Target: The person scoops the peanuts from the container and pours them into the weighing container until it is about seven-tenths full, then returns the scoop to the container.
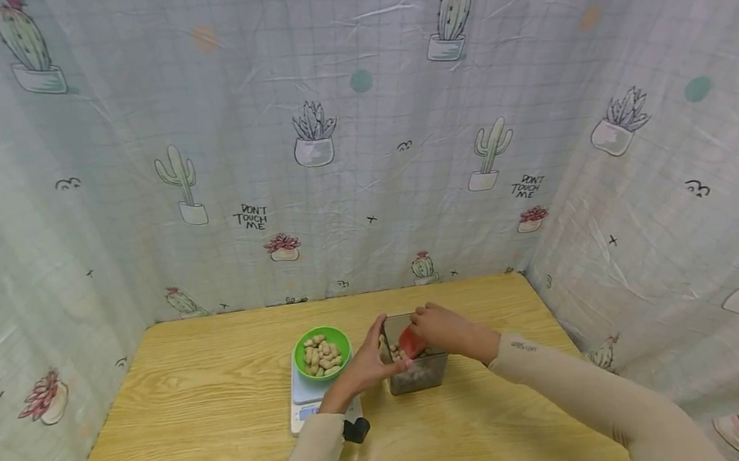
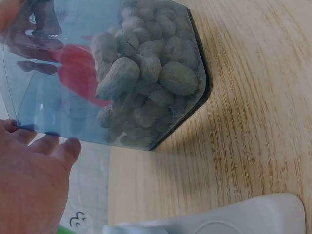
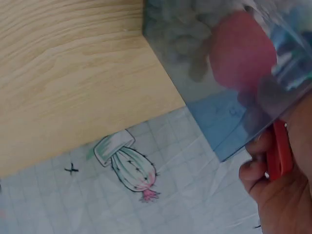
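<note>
A clear, grey-tinted plastic container [image 1: 419,379] stands on the table, with unshelled peanuts [image 2: 151,78] heaped in its lower part. My left hand [image 1: 368,362] holds it at the left side, thumb at the front and fingers along the rim in the left wrist view. A red scoop [image 1: 412,342] reaches down into the container, its blade among or near the peanuts. My right hand [image 1: 449,329] grips the scoop's red handle [image 3: 279,151] over the rim at the back right. Through the clear wall, the red blade shows in both wrist views.
Left of the container, a green bowl [image 1: 299,353] with peanuts [image 1: 322,356] sits on a white kitchen scale [image 1: 305,393] with a lit display. A small black object [image 1: 357,431] lies by the scale's front right corner. A cactus-print curtain [image 1: 358,254] hangs behind the wooden table [image 1: 213,412].
</note>
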A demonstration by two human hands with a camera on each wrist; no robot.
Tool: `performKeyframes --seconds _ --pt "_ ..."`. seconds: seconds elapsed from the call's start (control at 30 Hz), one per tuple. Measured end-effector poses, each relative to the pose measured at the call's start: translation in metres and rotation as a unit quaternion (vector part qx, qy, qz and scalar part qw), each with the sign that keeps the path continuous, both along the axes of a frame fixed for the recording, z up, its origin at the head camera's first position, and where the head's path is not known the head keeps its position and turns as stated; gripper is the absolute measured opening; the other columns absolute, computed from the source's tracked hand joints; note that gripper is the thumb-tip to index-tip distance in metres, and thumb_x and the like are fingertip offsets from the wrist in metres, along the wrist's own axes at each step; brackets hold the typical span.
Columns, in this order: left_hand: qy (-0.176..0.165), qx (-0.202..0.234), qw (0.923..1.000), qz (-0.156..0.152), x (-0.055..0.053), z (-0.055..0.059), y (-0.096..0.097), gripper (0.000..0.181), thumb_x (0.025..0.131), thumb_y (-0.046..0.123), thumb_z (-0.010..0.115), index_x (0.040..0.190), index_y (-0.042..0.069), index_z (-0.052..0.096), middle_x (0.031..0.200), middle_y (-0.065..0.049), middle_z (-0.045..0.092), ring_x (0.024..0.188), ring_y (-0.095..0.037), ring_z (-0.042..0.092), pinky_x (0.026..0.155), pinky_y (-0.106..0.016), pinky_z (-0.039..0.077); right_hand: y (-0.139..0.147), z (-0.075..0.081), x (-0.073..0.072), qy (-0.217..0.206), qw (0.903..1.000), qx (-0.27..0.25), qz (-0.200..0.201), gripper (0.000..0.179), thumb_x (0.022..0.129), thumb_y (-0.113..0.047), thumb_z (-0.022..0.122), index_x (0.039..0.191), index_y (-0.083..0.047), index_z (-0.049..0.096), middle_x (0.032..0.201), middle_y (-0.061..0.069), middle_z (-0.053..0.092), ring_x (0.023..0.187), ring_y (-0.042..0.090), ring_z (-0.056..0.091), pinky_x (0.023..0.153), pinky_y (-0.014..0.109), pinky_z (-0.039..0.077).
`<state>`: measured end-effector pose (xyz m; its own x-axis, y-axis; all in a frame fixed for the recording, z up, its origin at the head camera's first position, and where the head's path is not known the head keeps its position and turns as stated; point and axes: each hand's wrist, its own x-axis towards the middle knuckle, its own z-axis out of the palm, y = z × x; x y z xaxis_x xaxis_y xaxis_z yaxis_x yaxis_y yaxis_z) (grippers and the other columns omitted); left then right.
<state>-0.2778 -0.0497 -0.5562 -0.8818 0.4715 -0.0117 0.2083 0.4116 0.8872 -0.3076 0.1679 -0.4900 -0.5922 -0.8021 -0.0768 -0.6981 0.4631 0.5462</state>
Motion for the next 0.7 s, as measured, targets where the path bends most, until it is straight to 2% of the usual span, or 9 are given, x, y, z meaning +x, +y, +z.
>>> performKeyframes --seconds 0.13,0.27,0.43,0.53,0.7 --pt "-0.003 0.012 0.9999 -0.004 0.0 0.0 0.0 0.104 0.083 0.053 0.072 0.158 0.033 0.003 0.166 -0.01 0.008 0.142 -0.043 0.037 0.109 -0.054 0.04 0.003 -0.001 -0.001 -0.037 0.9981 -0.047 0.015 0.015 0.087 -0.021 0.075 0.101 -0.017 0.073 0.095 -0.003 0.07 0.088 0.014 0.065 0.079 0.031 0.053" --pt "0.001 0.015 0.9999 -0.004 0.0 0.0 -0.001 0.106 0.082 0.054 0.074 0.158 0.032 0.004 0.166 -0.01 0.01 0.141 -0.042 0.038 0.11 -0.052 0.04 0.003 0.004 0.002 -0.083 0.9916 -0.088 0.046 0.008 0.088 -0.015 0.073 0.096 -0.015 0.072 0.088 -0.003 0.068 0.081 0.013 0.062 0.073 0.03 0.053" --pt "0.013 0.016 0.9998 0.0 0.0 0.001 0.0 0.107 0.081 0.057 0.074 0.159 0.03 0.005 0.165 -0.011 0.011 0.142 -0.041 0.037 0.11 -0.052 0.04 0.002 0.004 0.003 -0.094 0.9872 -0.114 0.06 0.005 0.09 -0.015 0.071 0.095 -0.014 0.072 0.083 -0.002 0.065 0.076 0.012 0.059 0.071 0.03 0.051" --pt "0.008 0.016 0.9998 -0.004 0.002 0.002 0.0 0.106 0.081 0.057 0.073 0.159 0.03 0.005 0.166 -0.01 0.009 0.143 -0.039 0.037 0.111 -0.05 0.04 0.008 0.002 0.004 -0.128 0.9792 -0.151 0.045 0.006 0.091 -0.016 0.071 0.095 -0.013 0.073 0.082 -0.003 0.064 0.073 0.011 0.057 0.07 0.029 0.051" --pt "0.001 0.016 0.9999 0.0 0.004 0.002 0.001 0.105 0.082 0.053 0.074 0.158 0.031 0.006 0.166 -0.009 0.009 0.143 -0.039 0.036 0.11 -0.051 0.041 0.019 0.003 0.008 -0.177 0.9581 -0.222 0.04 0.011 0.093 -0.017 0.068 0.101 -0.011 0.073 0.086 -0.002 0.064 0.073 0.008 0.056 0.067 0.024 0.049"
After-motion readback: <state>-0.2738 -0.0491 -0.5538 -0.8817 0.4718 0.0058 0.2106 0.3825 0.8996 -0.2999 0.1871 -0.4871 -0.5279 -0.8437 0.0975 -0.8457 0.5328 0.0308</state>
